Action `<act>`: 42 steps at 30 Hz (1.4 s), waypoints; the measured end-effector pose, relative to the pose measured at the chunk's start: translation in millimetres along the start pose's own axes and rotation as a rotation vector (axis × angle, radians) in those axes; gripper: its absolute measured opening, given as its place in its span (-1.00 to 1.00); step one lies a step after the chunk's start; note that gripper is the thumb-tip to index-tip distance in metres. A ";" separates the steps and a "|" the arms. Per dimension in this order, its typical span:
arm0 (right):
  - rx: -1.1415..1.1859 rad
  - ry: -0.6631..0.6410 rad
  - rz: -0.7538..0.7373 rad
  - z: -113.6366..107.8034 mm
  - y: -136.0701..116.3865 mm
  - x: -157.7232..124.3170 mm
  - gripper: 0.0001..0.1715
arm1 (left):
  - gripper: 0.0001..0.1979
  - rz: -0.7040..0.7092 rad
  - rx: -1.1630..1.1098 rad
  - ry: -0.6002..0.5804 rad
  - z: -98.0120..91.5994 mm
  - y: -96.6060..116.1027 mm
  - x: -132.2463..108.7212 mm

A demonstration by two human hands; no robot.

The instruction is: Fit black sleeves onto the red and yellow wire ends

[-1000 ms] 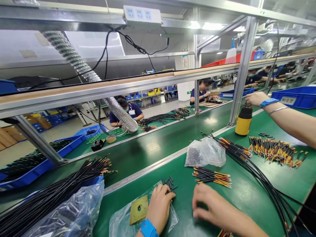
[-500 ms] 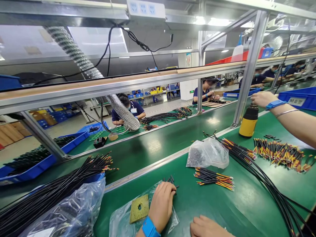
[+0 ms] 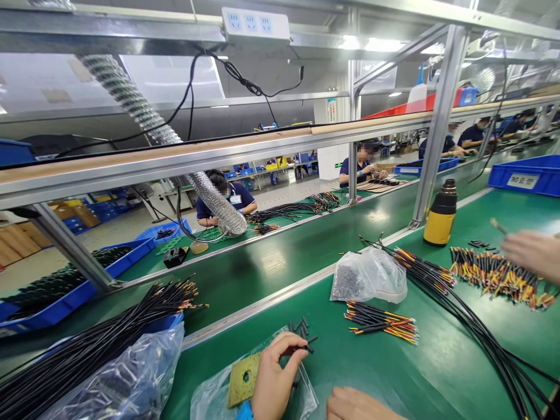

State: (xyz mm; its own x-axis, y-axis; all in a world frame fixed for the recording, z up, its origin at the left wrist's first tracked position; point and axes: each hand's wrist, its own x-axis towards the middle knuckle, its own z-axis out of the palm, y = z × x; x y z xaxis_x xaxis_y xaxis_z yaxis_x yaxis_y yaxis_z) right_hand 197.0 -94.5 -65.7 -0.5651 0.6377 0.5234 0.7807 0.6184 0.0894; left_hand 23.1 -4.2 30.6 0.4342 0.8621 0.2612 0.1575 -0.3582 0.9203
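Note:
My left hand is over the clear plastic bag, with thumb and forefinger pinched on a short black tube. Several similar black tube pieces lie loose just beyond the fingertips. Beside this hand, a yellow square pad with a hole rests on the bag. My right hand shows at the bottom edge, its fingers curled in; whatever it holds is hidden. Beyond it lies a small bundle of short black cables with red, yellow and white ends.
A co-worker's blurred hand holds a wire above a cable pile. The yellow-and-black heat gun stands upright near a metal post. A bag of small dark pieces lies mid-bench. Long black cables fill the left side.
My left hand has risen slightly from the loose pieces and turned, now pinching one tube. My right hand has shifted slightly left. The co-worker's hand has left the heat gun for the cable pile.

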 end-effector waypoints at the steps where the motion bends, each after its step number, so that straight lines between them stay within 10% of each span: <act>1: 0.049 -0.007 0.037 -15.9 3.4 6.3 -0.64 | -0.90 0.008 -0.003 -0.002 0.0 1.4 0.1; 8: 0.262 0.166 0.468 -84.0 19.0 31.6 -0.64 | -0.87 0.053 -0.001 -0.041 4.2 5.8 -2.2; 22: -0.138 0.318 0.294 -72.6 11.5 31.6 -0.59 | -0.81 0.198 0.265 -0.174 7.0 -4.8 -11.2; 42: 0.474 0.051 0.545 -56.2 12.5 14.4 -0.27 | -0.78 0.254 0.367 -0.336 10.3 3.0 -18.7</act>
State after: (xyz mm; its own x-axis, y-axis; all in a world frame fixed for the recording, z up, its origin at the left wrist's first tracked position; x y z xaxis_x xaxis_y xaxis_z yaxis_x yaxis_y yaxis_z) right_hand 213.6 -103.4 -9.4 -0.1061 0.8970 0.4291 0.7421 0.3586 -0.5663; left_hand 24.6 -25.1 25.5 0.7484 0.5920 0.2991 0.2833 -0.6930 0.6629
